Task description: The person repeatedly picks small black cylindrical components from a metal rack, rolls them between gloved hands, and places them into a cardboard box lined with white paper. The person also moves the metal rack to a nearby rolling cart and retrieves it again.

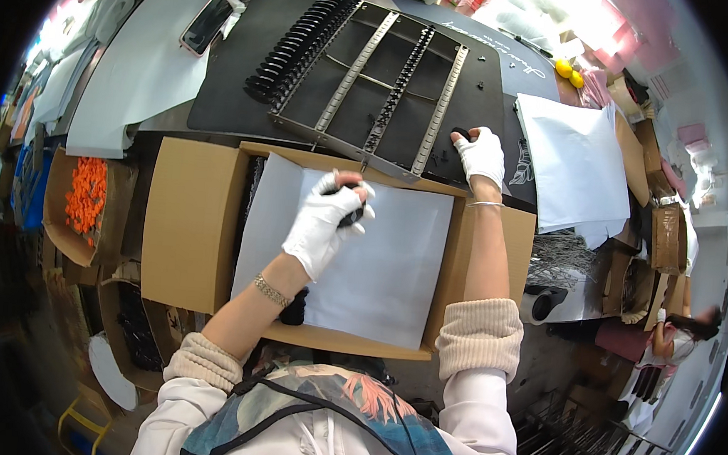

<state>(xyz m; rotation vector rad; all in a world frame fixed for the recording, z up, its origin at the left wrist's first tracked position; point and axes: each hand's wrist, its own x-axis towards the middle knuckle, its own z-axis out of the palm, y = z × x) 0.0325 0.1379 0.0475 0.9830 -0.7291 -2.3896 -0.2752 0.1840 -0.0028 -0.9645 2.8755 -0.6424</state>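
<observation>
My left hand (pixel 322 225), in a white glove with bare fingertips, is closed around a rounded black object (pixel 351 218). Most of that object is hidden by the fingers. It is held over an open cardboard box (pixel 189 225) lined with white paper (pixel 378 262). Just beyond the hand stands a metal frame (pixel 311 130) with crossbars; black clip-like pieces (pixel 304 44) line its left bar. My right hand (pixel 480 157), gloved alike, rests on the dark mat (pixel 488 110) right of the frame. Its fingers are closed on a small black piece (pixel 462 134), partly covered.
Small black parts (pixel 440 157) lie on the mat near my right hand. A phone (pixel 206 24) lies at the far left; white sheets (pixel 572 161) are at the right. A carton of orange pieces (pixel 86 198) stands left. Another person (pixel 669 342) is at the far right.
</observation>
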